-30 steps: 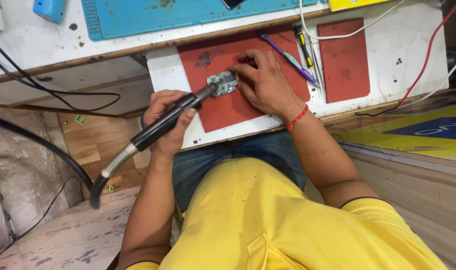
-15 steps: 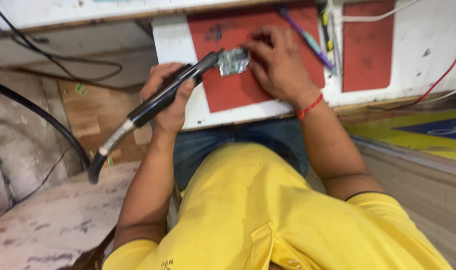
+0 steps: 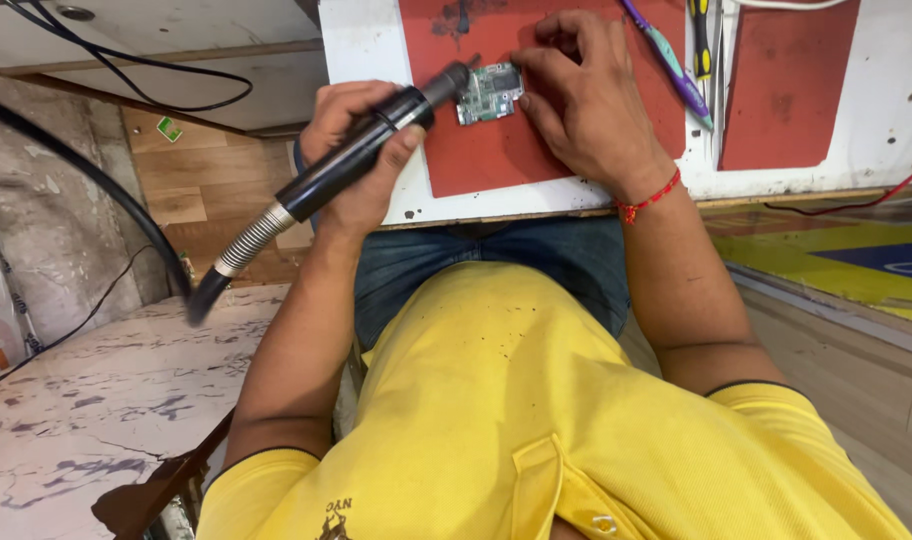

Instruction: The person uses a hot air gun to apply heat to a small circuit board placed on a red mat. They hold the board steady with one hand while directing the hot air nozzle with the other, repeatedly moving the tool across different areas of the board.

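- Left hand (image 3: 361, 150) is closed around a black cylindrical hot-air handpiece (image 3: 361, 165); a ribbed metal strain relief and black hose (image 3: 238, 250) trail off toward the lower left.
- The handpiece's long axis runs diagonally, lower left to upper right; its nozzle tip is pointed at the left edge of the board, touching or just short of it, which cannot be told.
- A small green circuit board with metal shields (image 3: 490, 93) lies flat on a red rubber mat (image 3: 536, 150), which sits on the white tabletop (image 3: 876, 120).
- Right hand (image 3: 586, 95) is laid on the mat, fingers curled, fingertips pressed to the board's right and upper edges; the board is pinned, not lifted.
- The board lies between both hands: just right of the nozzle, just left of the right fingertips. The right hand is nearer, in contact.
- A purple-handled tool (image 3: 671, 65) and a yellow-black screwdriver (image 3: 698, 35) lie side by side to the right of the right hand, untouched.
- A second red mat (image 3: 786, 85) lies further right; a red wire (image 3: 846, 205) runs along the tabletop's edge.
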Action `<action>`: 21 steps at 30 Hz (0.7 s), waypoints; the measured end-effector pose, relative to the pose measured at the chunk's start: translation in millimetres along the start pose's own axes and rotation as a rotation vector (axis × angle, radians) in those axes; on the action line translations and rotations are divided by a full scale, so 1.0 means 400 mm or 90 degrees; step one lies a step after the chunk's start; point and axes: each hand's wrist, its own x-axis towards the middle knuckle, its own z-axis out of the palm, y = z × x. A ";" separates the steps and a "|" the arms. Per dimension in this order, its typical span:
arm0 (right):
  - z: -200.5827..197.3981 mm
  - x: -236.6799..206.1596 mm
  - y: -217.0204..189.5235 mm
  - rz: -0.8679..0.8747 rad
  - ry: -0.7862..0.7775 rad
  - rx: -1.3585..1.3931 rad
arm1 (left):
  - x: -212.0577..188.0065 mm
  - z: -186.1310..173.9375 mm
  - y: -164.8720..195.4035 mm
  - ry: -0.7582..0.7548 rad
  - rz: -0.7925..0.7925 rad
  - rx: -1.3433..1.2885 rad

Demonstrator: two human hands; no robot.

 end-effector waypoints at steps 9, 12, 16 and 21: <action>-0.010 0.003 -0.006 -0.003 -0.020 0.007 | -0.009 0.005 -0.025 -0.040 0.112 0.108; -0.011 0.002 -0.008 -0.017 -0.034 -0.001 | -0.011 0.002 -0.033 -0.050 0.114 0.073; -0.011 0.005 -0.004 -0.023 -0.037 -0.009 | -0.013 0.002 -0.042 -0.046 0.123 0.079; 0.002 0.004 0.004 0.008 -0.016 0.000 | -0.018 0.013 -0.054 0.056 0.063 0.043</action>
